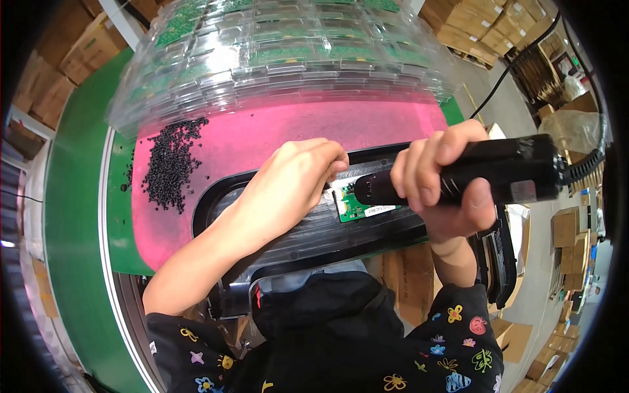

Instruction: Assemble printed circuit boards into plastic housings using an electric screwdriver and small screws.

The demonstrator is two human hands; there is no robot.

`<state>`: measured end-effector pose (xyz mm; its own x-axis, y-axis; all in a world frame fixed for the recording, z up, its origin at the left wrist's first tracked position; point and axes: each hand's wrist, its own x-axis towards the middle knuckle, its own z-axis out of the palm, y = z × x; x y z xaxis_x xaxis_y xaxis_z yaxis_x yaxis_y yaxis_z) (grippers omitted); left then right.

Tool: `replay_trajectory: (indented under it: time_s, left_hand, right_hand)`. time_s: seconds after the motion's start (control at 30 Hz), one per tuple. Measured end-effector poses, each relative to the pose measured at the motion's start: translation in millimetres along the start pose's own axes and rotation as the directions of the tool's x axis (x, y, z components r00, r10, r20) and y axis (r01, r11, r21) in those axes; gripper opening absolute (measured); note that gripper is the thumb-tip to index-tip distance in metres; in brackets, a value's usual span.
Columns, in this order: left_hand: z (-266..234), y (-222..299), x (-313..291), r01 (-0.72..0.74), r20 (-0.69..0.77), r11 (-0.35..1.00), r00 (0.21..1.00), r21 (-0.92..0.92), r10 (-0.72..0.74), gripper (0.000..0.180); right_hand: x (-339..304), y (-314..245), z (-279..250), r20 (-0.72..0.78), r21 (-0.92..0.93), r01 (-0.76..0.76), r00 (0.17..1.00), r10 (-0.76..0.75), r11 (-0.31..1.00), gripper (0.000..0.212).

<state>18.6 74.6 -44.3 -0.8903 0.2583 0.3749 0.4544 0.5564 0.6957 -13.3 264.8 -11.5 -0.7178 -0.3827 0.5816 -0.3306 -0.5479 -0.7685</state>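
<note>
My right hand (pixel 445 183) is wrapped round a black electric screwdriver (pixel 508 167), held slanting with its front end down over a green circuit board (pixel 350 209). The board carries a white connector and a white label, and sits inside a long black plastic housing (pixel 288 236). Just left of the screwdriver's front end is my left hand (pixel 295 180), fingers curled and pinched above the board's upper left edge. Whatever those fingertips hold, if anything, is hidden. The screwdriver covers part of the board, and its bit cannot be made out.
A heap of small black screws (pixel 171 164) lies on the pink mat (pixel 262 124), left of the housing. Stacked clear plastic trays (pixel 282 72) with green boards fill the table's far side. The screwdriver's cable (pixel 583 167) runs off right. Another black housing (pixel 498 262) stands at the right.
</note>
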Motion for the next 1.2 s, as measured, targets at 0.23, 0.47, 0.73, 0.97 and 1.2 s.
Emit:
replay_trajectory:
  time_s: [0.23, 0.47, 0.73, 0.97, 1.2]
  left_hand:
    - [-4.6, 3.8, 0.3, 0.109, 0.006, 0.988, 0.994, 0.107, -0.11, 0.01]
    - [-5.3, 2.5, -4.9, 0.065, -0.033, 0.989, 0.998, 0.135, -0.061, 0.01]
    - [-8.3, 4.1, -3.1, 0.032, -0.046, 0.935, 0.999, 0.355, -0.016, 0.009]
    - [-5.0, -4.4, -5.4, -0.021, 0.041, 0.964, 0.999, 0.266, 0.01, 0.01]
    - [-1.6, -1.0, 0.9, -0.224, 0.104, 0.97, 0.971, 0.093, 0.215, 0.017]
  right_hand:
    - [3.8, 12.4, -4.6, 0.041, -0.032, -0.054, 0.998, 0.055, 0.998, 0.039]
    - [12.2, 13.7, 4.0, -0.002, 0.014, -0.249, 0.969, 0.249, 0.968, 0.018]
    - [20.1, 35.7, 2.6, 0.215, -0.02, -0.155, 0.964, 0.155, 0.988, 0.039]
    - [12.5, 17.9, -0.6, 0.092, -0.18, -0.183, 0.975, 0.202, 0.966, 0.044]
    - [14.3, -29.5, -9.5, 0.08, 0.123, 0.129, 0.987, -0.139, 0.984, 0.041]
